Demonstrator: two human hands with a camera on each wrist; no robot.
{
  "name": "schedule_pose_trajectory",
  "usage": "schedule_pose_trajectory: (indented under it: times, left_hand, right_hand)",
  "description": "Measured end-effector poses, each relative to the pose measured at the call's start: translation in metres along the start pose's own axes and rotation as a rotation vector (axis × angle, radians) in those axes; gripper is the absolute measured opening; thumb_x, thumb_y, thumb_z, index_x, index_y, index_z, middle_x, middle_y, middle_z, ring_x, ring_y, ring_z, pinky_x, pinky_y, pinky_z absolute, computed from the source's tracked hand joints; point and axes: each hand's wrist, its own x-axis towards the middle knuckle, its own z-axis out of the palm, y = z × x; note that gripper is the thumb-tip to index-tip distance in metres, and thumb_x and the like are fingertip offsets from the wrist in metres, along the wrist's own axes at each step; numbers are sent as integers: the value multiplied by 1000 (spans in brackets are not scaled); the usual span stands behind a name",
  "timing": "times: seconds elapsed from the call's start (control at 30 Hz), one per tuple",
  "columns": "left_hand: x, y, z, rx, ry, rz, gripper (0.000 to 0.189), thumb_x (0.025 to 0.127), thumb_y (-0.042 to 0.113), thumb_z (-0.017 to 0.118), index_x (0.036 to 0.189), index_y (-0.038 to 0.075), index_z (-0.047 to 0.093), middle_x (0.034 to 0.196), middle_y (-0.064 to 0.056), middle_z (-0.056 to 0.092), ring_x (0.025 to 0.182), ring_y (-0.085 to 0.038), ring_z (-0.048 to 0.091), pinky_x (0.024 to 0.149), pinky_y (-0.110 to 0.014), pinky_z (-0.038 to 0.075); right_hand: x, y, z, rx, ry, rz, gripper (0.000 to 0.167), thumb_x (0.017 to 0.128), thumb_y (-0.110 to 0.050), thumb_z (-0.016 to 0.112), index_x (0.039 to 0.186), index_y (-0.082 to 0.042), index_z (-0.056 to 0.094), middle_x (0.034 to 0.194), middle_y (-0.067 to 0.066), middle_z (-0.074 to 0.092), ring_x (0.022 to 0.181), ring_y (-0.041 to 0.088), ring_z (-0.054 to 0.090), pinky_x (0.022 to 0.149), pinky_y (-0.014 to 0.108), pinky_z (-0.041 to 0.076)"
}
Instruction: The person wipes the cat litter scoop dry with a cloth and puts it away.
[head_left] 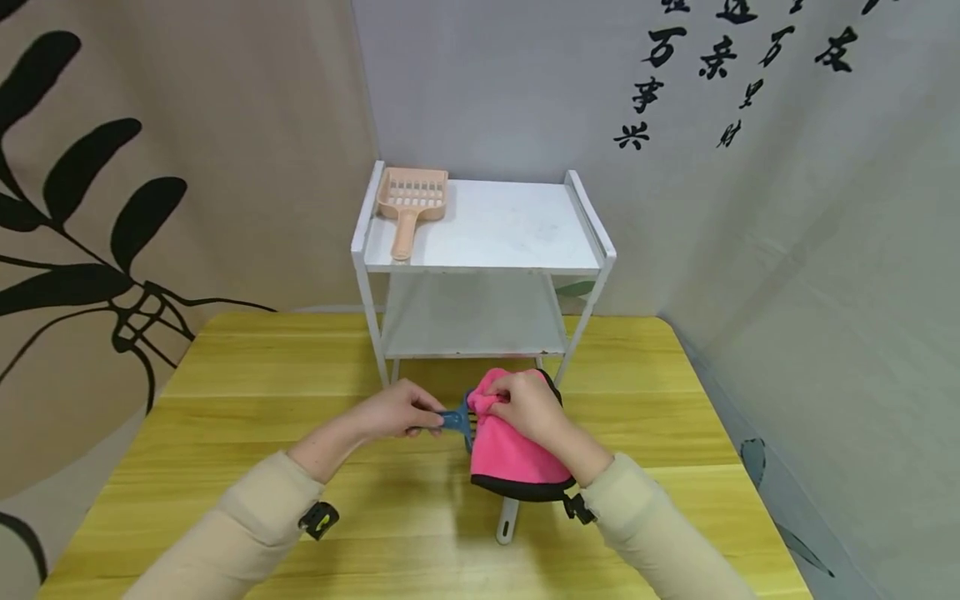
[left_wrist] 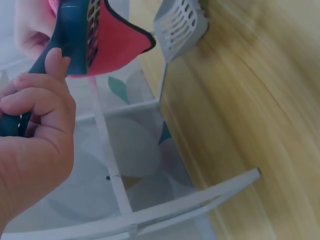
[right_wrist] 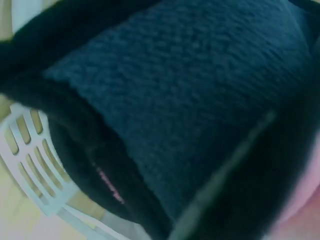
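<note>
My left hand [head_left: 401, 410] grips the handle of a blue slotted litter scoop [head_left: 453, 420], held above the table. In the left wrist view, fingers curl round that handle and the scoop's slotted side [left_wrist: 93, 30] faces the cloth. A pink cloth [head_left: 517, 454] with black edging is pinched by my right hand [head_left: 528, 404] against the scoop's head, covering part of it. The cloth's dark blue underside [right_wrist: 190, 90] fills the right wrist view. Beneath the cloth lies a pale grey slotted scoop [left_wrist: 180, 25]; in the head view only its handle [head_left: 507, 522] shows.
A white two-tier rack [head_left: 510, 221] stands at the back of the wooden table [head_left: 262, 375]. On the left of its top shelf lies a peach-coloured litter scoop [head_left: 411, 196], handle towards me. Printed curtains [head_left: 787, 250] hang behind and beside the table.
</note>
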Motion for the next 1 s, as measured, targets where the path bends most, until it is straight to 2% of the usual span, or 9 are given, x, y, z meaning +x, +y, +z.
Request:
schedule_pose_trajectory:
  times: [0.1, 0.23, 0.37, 0.53, 0.67, 0.83, 1.0]
  left_hand:
    - [-2, 1, -2, 13, 0, 30, 23, 92, 8, 57, 104, -8, 67, 71, 2, 64, 48, -4, 37, 46, -16, 28]
    - [-2, 0, -4, 17, 6, 25, 23, 91, 8, 57, 105, -8, 67, 71, 2, 65, 47, -4, 35, 45, -16, 27]
    - [-3, -4, -5, 11, 19, -2, 24, 92, 8, 57, 107, -7, 66, 73, 2, 66, 47, -4, 36, 45, -17, 28]
    - [-4, -10, -7, -40, 30, -30, 24, 92, 9, 56, 106, -7, 66, 73, 3, 66, 49, -4, 38, 46, -17, 29]
    - [-7, -15, -11, -107, 28, -55, 28, 94, 12, 54, 112, -8, 63, 76, 2, 65, 51, -3, 39, 48, -16, 31]
    - [-10, -22, -15, -275, -9, -104, 38, 97, 13, 47, 123, -13, 50, 75, 4, 63, 49, 3, 39, 44, -11, 31]
    - [-11, -33, -20, -421, -27, -164, 41, 99, 15, 40, 129, -14, 43, 71, 9, 58, 47, 6, 37, 43, -8, 29]
  right_hand:
    - [0, 1, -3, -56, 11, -7, 3, 81, -8, 71, 83, -9, 73, 74, 2, 67, 63, 9, 50, 56, 18, 38]
    - [-3, 7, -5, -89, 30, 18, 6, 79, -6, 73, 83, -9, 74, 80, 3, 70, 65, 10, 54, 57, 19, 40]
    - [-7, 16, -7, -43, 46, 40, 8, 78, -4, 73, 85, -7, 74, 83, 6, 71, 64, 10, 50, 55, 20, 39]
    - [-13, 27, -15, 14, 106, 104, 11, 79, -4, 72, 90, -4, 73, 87, 10, 71, 71, 16, 59, 61, 26, 48]
    - [-16, 38, -23, 36, 165, 154, 14, 80, -5, 70, 94, -1, 73, 88, 13, 71, 75, 21, 62, 65, 31, 51]
    - [-21, 48, -33, 114, 206, 209, 17, 82, -6, 69, 97, 0, 71, 89, 15, 70, 74, 21, 60, 61, 26, 49]
    - [-25, 42, -40, 209, 270, 182, 18, 82, -6, 69, 99, -2, 72, 89, 13, 71, 74, 21, 61, 60, 23, 48]
